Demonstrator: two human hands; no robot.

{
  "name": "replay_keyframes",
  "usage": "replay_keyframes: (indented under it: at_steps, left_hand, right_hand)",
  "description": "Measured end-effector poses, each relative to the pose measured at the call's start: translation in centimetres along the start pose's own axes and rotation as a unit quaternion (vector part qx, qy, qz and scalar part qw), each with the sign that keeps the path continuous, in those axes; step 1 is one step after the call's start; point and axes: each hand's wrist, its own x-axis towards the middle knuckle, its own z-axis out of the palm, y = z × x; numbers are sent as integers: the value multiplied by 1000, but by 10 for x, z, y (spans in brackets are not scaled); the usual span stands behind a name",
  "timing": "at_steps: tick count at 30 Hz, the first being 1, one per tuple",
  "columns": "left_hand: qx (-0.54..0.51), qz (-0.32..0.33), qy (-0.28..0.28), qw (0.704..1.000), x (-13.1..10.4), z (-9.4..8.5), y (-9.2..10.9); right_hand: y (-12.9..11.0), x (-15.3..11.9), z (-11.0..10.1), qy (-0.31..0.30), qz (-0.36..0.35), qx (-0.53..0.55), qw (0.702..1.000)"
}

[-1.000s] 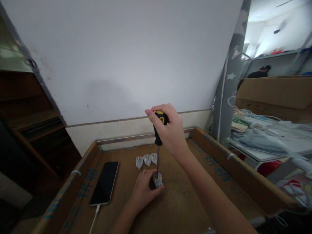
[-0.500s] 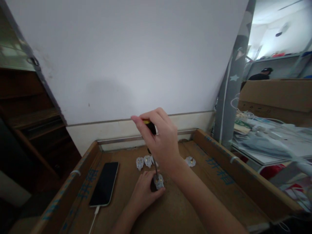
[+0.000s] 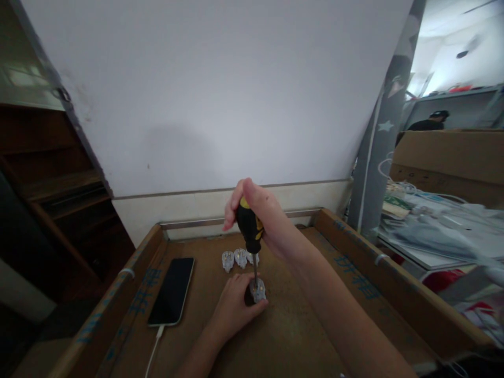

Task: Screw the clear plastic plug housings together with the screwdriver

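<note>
A black and yellow screwdriver (image 3: 249, 226) stands nearly upright in my right hand (image 3: 268, 215), its handle against the palm and fingers. The shaft's tip meets a small clear plastic plug part (image 3: 259, 292) with metal pieces in it. Thumb and fingers of my left hand (image 3: 238, 302) grip that part from the left, low over the cardboard. Just beyond lie three similar clear parts in a row (image 3: 240, 258), the rightmost partly behind the screwdriver.
The cardboard tray (image 3: 378, 262) has raised sides. A black phone (image 3: 172, 291) with a white cable lies at its left. Behind rises a white wall (image 3: 236, 105). Bagged items (image 3: 441, 226) and a person (image 3: 429, 122) are at the right.
My right hand has turned around the screwdriver, so the whole handle now shows. The separate clear part at the right is no longer visible behind my right wrist. The view has shifted slightly.
</note>
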Motion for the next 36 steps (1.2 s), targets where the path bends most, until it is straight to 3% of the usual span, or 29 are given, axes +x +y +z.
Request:
replay_keyframes:
  at_steps: [2, 4, 6, 7, 9, 11, 13, 14, 15, 16, 18, 20, 21, 22, 23, 27, 29, 31, 33, 36]
  left_hand:
    - [5, 2, 1, 1000, 0, 0, 0]
    - [11, 5, 1, 1000, 1, 0, 0]
    - [15, 8, 1, 1000, 2, 0, 0]
    - [16, 11, 1, 1000, 2, 0, 0]
    - [15, 16, 2, 1000, 2, 0, 0]
    - [13, 20, 4, 1000, 2, 0, 0]
    - [10, 19, 7, 1000, 1, 1, -2]
    - [9, 18, 8, 1000, 0, 1, -2]
    - [9, 18, 9, 1000, 0, 2, -3]
    - [10, 17, 10, 1000, 0, 2, -4]
    - [14, 18, 9, 1000, 0, 3, -5]
    - [17, 16, 7, 1000, 1, 3, -5]
    - [18, 14, 7, 1000, 1, 3, -5]
    - [19, 13, 6, 1000, 1, 2, -4]
    - [19, 12, 5, 1000, 1, 2, -4]
    - [18, 13, 4, 1000, 1, 2, -4]
    - [17, 15, 7, 1000, 1, 2, -4]
    - [17, 16, 6, 1000, 0, 2, -4]
    - [19, 15, 4, 1000, 0, 3, -4]
    - [21, 13, 4, 1000, 1, 3, -5]
  right_hand:
    - [3, -1, 0, 100, -79, -126, 984]
    - [5, -3, 2, 181, -183, -279, 925]
    - [5, -5, 3, 206, -234, -359, 880]
    - [5, -5, 4, 206, -232, -355, 882]
    - [2, -7, 6, 167, -186, -273, 929]
    - [-2, -7, 7, 60, -112, -151, 980]
    - [-4, -5, 7, -22, -55, -76, 995]
    - [-4, -4, 5, -21, -47, -79, 996]
    - [-3, -3, 4, 21, -66, -112, 991]
    - [-1, -2, 2, 90, -110, -171, 975]
    - [5, -1, -4, 232, -229, -324, 888]
    - [12, 0, -9, 302, -317, -439, 784]
    - [14, -1, -11, 305, -333, -466, 761]
    - [15, -1, -13, 293, -332, -472, 762]
    - [15, -2, -14, 277, -318, -454, 784]
    - [2, -3, -17, 189, -195, -198, 942]
    - [-7, -4, -19, 125, -112, -70, 983]
    - [-12, -6, -20, 87, -65, -40, 993]
    - [-12, -8, -18, 119, -81, -128, 981]
    - [-6, -10, -10, 233, -213, -322, 893]
